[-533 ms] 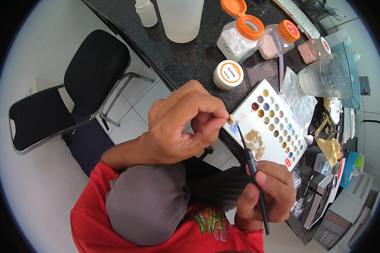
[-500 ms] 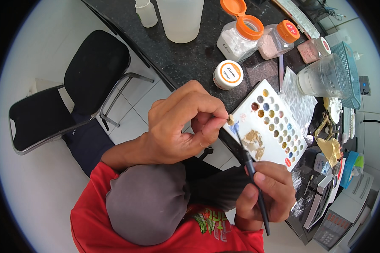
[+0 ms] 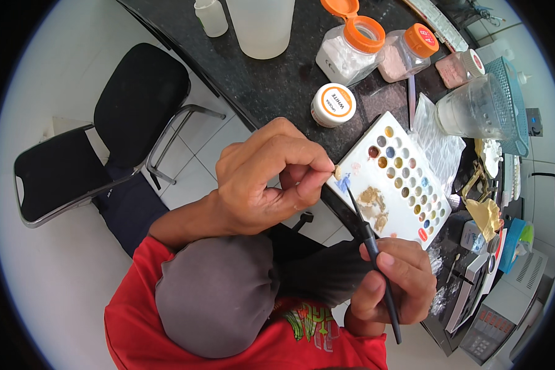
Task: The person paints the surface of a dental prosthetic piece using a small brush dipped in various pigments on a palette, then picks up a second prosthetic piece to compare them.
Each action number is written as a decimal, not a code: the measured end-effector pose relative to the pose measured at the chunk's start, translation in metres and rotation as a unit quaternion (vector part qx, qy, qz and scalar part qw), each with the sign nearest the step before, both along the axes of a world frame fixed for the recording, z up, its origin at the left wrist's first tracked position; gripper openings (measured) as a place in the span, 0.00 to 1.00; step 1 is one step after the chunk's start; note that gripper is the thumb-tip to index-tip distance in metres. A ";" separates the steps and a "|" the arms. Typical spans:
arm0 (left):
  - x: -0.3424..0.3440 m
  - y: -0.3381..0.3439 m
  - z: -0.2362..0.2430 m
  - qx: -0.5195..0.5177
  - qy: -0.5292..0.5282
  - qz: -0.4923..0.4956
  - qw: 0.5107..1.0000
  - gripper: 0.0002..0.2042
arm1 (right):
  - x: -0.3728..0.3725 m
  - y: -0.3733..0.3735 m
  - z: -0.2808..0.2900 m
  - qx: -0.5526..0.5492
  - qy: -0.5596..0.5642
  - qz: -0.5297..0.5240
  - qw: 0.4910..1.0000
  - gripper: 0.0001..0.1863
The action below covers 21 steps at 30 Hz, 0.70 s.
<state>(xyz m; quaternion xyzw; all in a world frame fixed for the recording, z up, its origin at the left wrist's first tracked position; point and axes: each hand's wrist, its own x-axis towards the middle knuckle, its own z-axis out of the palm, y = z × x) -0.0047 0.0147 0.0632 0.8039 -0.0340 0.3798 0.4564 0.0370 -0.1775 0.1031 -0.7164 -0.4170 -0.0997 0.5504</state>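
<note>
My left hand (image 3: pixel 268 176) pinches a tiny cream-coloured piece, which looks like a dental crown (image 3: pixel 338 173), between thumb and index fingertip. It is held over the near-left corner of a white palette (image 3: pixel 403 217) with rows of small coloured wells. Pen-fashion, my right hand (image 3: pixel 402 280) grips a dark fine-tipped brush (image 3: pixel 369 237). The brush tip lies near a blue smear on the palette, just right of the crown and apart from it. Whether the tip touches the palette I cannot tell. Brown paste (image 3: pixel 372 203) is spread across the palette's near part.
Beyond the palette stand a white jar (image 3: pixel 333 106), an open orange-lidded powder jar (image 3: pixel 350 55) and a closed one (image 3: pixel 407 52). A clear cup (image 3: pixel 468 110) and crumpled plastic (image 3: pixel 436 139) are at the right. A black chair (image 3: pixel 142 102) stands left of the dark counter (image 3: pixel 240 86).
My right hand and the brush have shifted slightly to the right. The crown has turned a little in my left fingertips, while that hand stays almost in place.
</note>
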 end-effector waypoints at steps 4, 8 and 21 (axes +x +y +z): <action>0.000 0.000 0.000 -0.003 0.000 -0.001 1.000 0.08 | 0.000 0.000 0.002 -0.028 -0.012 0.003 1.000 0.15; 0.002 -0.001 0.000 0.007 0.008 -0.005 1.000 0.08 | 0.004 -0.001 -0.001 -0.029 -0.013 0.005 0.999 0.16; 0.001 0.000 0.000 0.012 -0.002 -0.006 1.000 0.08 | 0.002 0.001 0.000 -0.028 -0.020 -0.005 0.999 0.14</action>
